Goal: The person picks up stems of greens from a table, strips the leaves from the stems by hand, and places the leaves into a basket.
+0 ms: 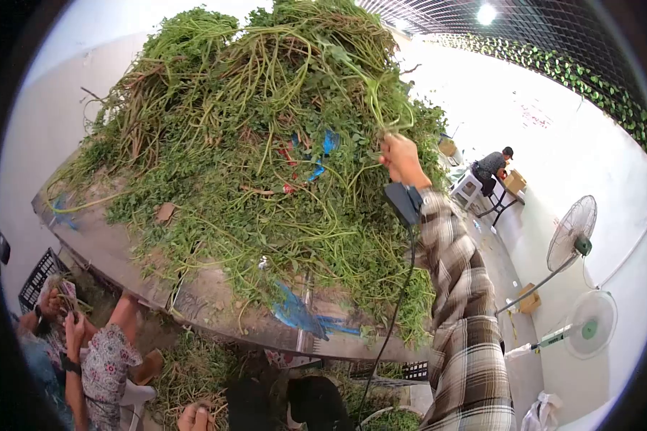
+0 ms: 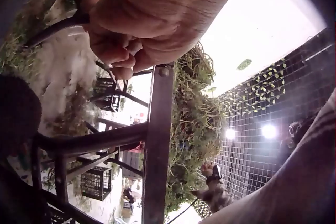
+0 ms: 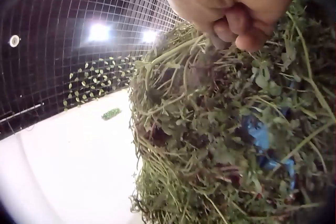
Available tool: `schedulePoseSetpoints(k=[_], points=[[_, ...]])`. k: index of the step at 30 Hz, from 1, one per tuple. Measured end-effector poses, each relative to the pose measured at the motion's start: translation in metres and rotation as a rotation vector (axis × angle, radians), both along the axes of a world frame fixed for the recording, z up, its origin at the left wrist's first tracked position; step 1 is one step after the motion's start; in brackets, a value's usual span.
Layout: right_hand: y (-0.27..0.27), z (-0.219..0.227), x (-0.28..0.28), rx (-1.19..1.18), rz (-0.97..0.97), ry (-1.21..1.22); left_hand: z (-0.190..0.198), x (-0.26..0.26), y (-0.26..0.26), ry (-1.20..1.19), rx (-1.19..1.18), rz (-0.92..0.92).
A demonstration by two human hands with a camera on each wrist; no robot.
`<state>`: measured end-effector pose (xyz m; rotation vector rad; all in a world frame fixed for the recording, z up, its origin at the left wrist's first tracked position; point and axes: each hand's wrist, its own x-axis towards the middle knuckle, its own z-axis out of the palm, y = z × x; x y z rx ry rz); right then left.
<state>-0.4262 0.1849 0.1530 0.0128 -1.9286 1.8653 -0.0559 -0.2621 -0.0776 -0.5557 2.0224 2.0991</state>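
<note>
A tall heap of leafy green plants with long stems covers much of the table. At its right side my right hand pinches pale green stems that run upward from the fingers. The right wrist view shows the same hand with fingertips curled at the stems, close against the heap. Blue strips lie among the leaves beneath it. My left hand is low in front of the table edge. Its fingers hang loosely curled in the left wrist view, where no held thing shows at the hand.
The table has a metal edge beside my left hand. Cut stems lie below it. Another person sits at the left, and one sits farther back. Fans stand at the right. A cable hangs from my right wrist.
</note>
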Motion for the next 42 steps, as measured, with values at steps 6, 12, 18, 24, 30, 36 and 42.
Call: schedulePoseSetpoints(k=[6, 12, 18, 24, 30, 36, 42], points=[[-0.004, -0.026, 0.083, 0.099, 0.034, -0.140, 0.011, 0.032, -0.005, 0.002, -0.011, 0.053], [-0.030, -0.036, 0.175, 0.461, 0.028, -0.193, 0.017, 0.055, -0.012, 0.008, 0.062, 0.064], [-0.030, -0.084, 0.228, 0.954, 0.113, -0.239, 0.005, 0.064, -0.020, 0.035, 0.070, 0.098], [-0.051, -0.042, 0.217, 1.267, 0.442, -0.596, 0.011, 0.050, -0.018, 0.060, 0.032, 0.075], [-0.077, 0.012, 0.124, 0.847, 0.179, -0.261, -0.012, 0.035, -0.023, 0.028, 0.022, 0.071], [-0.112, 0.058, -0.003, 0.766, -0.023, 0.117, -0.030, 0.012, -0.024, -0.095, 0.020, 0.057], [-0.124, 0.089, -0.099, 0.846, -0.241, 0.250, -0.018, -0.008, -0.022, -0.131, 0.019, 0.158]])
